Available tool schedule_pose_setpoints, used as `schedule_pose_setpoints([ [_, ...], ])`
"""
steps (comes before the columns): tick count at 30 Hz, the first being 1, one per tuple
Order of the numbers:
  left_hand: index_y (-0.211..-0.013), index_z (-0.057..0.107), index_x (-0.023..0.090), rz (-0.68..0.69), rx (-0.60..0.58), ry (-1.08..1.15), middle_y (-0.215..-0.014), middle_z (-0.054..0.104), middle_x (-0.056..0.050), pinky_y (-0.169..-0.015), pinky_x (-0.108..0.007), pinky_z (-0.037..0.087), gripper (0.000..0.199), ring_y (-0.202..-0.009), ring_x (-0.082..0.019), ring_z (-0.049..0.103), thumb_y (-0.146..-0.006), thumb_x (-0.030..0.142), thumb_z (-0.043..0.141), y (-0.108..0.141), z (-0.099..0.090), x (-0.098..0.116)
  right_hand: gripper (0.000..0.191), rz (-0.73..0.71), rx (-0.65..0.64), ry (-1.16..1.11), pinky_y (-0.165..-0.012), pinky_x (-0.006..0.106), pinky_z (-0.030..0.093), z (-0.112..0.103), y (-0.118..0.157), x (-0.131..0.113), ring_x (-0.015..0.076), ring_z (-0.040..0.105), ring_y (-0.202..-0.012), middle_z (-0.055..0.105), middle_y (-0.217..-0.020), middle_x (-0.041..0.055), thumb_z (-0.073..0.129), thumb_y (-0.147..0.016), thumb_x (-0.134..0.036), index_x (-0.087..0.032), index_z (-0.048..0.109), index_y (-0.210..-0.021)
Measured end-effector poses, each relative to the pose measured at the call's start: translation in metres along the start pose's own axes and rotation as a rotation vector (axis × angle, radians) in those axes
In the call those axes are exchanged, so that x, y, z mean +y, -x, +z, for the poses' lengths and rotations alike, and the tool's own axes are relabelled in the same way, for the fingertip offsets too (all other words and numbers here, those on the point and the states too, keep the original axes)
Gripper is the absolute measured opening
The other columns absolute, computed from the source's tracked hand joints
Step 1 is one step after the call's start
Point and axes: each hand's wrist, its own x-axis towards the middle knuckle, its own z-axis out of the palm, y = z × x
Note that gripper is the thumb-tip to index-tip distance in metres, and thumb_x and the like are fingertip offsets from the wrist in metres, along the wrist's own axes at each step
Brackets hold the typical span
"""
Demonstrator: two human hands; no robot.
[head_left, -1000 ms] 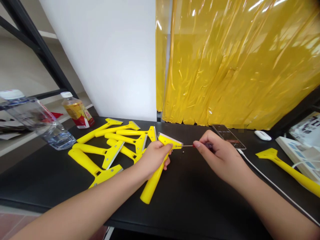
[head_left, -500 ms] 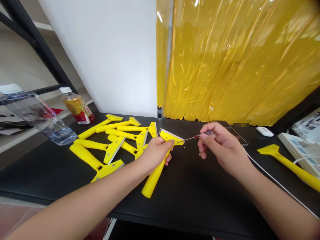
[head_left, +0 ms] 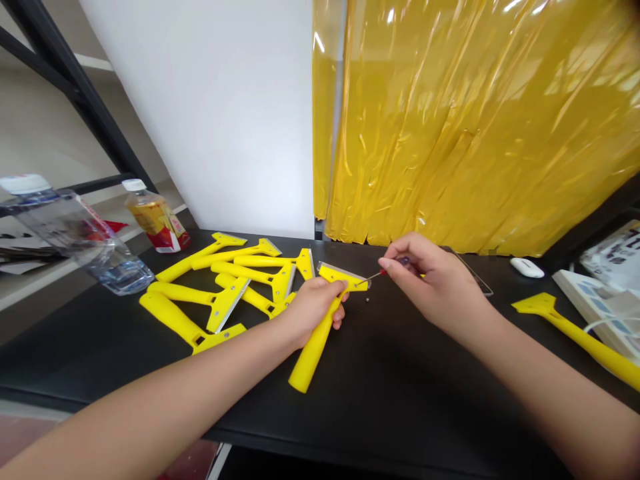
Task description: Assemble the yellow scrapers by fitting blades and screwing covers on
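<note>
My left hand [head_left: 317, 308] is closed round the neck of a yellow scraper [head_left: 311, 357], its handle slanting toward me and its metal blade edge facing away. Between the thumb and fingers of my right hand [head_left: 425, 270] is a small screwdriver [head_left: 373, 277]; its handle is mostly hidden. The thin shaft reaches the right part of the scraper's head, at or beside a screw hole. A tiny screw [head_left: 367, 300] lies on the black table just below the head. Left of my hands, several more yellow scrapers [head_left: 220, 298] lie in a loose, overlapping group.
Two bottles, one clear [head_left: 85, 233] and one with a red-yellow label [head_left: 157, 217], stand at the left. Another yellow scraper [head_left: 575, 327] lies right, beside a power strip [head_left: 595, 307] and a white case [head_left: 527, 268]. Yellow plastic sheeting [head_left: 450, 133] hangs behind the black table [head_left: 400, 400].
My right hand has shifted slightly left and up, and the screwdriver is tilted more steeply. My left hand still holds the scraper in nearly the same place.
</note>
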Motion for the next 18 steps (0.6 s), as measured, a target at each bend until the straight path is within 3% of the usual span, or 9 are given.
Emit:
schedule_pose_setpoints([
  [5,-0.069,0.055,0.019,0.004,-0.005,-0.064,-0.049,0.049,0.003,-0.048,-0.025,0.043,0.027,-0.042,-0.012,0.049,-0.093,0.031,0.058,-0.006,-0.002,0.0,0.021,0.075,-0.144,-0.285,-0.071,0.032,0.053,0.005,-0.008,0.003,0.0171,0.066,-0.073,0.07,-0.082,0.0018,0.061,-0.099,-0.042,-0.022,0.063,-0.102],
  [11,-0.07,0.055,0.019,-0.018,-0.031,-0.138,-0.046,0.053,0.001,-0.05,-0.025,0.043,0.029,-0.041,-0.014,0.053,-0.094,0.036,0.061,-0.007,-0.007,-0.002,0.013,-0.028,-0.008,0.01,-0.064,0.029,0.047,0.004,0.006,0.014,0.0162,0.06,-0.072,0.065,-0.081,0.0007,0.065,-0.096,-0.035,-0.024,0.058,-0.093],
  [16,-0.07,0.054,0.02,-0.037,-0.066,-0.169,-0.047,0.053,0.002,-0.049,-0.025,0.043,0.03,-0.04,-0.013,0.052,-0.094,0.038,0.059,-0.005,-0.009,-0.002,0.019,0.007,-0.112,-0.143,-0.07,0.031,0.054,-0.002,0.013,0.003,0.0184,0.068,-0.077,0.071,-0.086,0.0021,0.061,-0.1,-0.042,-0.026,0.065,-0.11],
  [18,-0.069,0.054,0.02,-0.045,-0.063,-0.173,-0.047,0.053,0.002,-0.048,-0.026,0.043,0.03,-0.04,-0.014,0.052,-0.094,0.038,0.059,-0.004,-0.008,-0.002,0.019,0.034,-0.113,-0.155,-0.07,0.031,0.055,-0.003,0.015,0.002,0.0184,0.069,-0.076,0.071,-0.084,0.0018,0.062,-0.099,-0.042,-0.026,0.065,-0.108],
])
